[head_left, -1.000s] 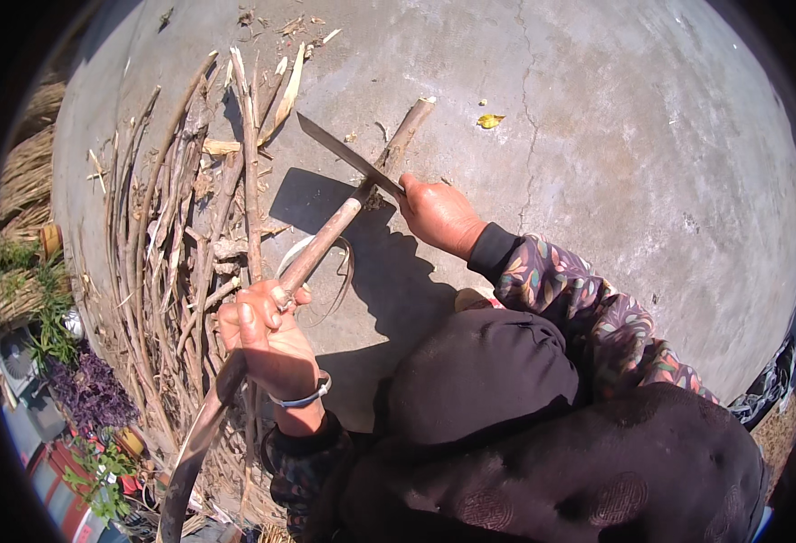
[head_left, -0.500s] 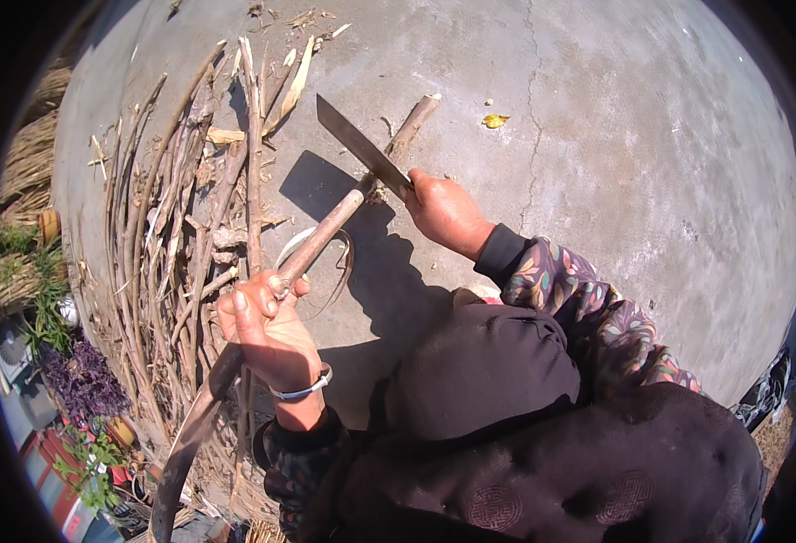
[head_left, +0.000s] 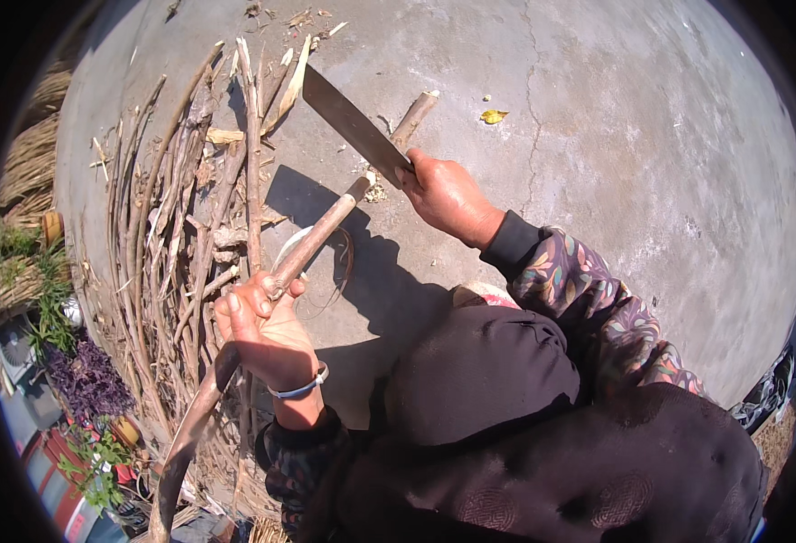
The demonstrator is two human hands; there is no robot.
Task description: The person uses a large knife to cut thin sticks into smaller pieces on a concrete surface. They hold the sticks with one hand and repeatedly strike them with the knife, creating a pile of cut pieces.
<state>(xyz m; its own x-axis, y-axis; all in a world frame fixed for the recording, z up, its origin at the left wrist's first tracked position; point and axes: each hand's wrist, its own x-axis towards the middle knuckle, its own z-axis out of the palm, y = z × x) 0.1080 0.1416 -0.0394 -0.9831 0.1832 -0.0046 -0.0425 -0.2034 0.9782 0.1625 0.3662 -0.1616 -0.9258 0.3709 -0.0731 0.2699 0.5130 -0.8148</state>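
My left hand [head_left: 266,330] is closed round a long, curved branch [head_left: 319,235]. Its thick end runs back past my wrist toward the lower edge, while the thinner end points away with a pale tip. In my right hand [head_left: 452,199] is a machete [head_left: 352,122] with a broad, dark, square-ended blade, raised and slanting up to the left. Beyond the branch tip a short cut piece of wood [head_left: 416,116] lies on the concrete, partly hidden by the blade. Small wood chips [head_left: 376,192] are scattered at the tip.
A heap of long sticks [head_left: 176,199] lies along the left. Curled bark [head_left: 300,242] shows behind the branch. A yellow leaf [head_left: 494,117] rests on the cracked concrete [head_left: 633,163]. Potted plants [head_left: 85,380] and straw bundles [head_left: 28,163] stand at the far left. My knee [head_left: 484,371] is close below.
The machete has risen away from the branch, its blade turning more broadly into view. My left hand has shifted slightly left and the branch tip sits a little farther forward.
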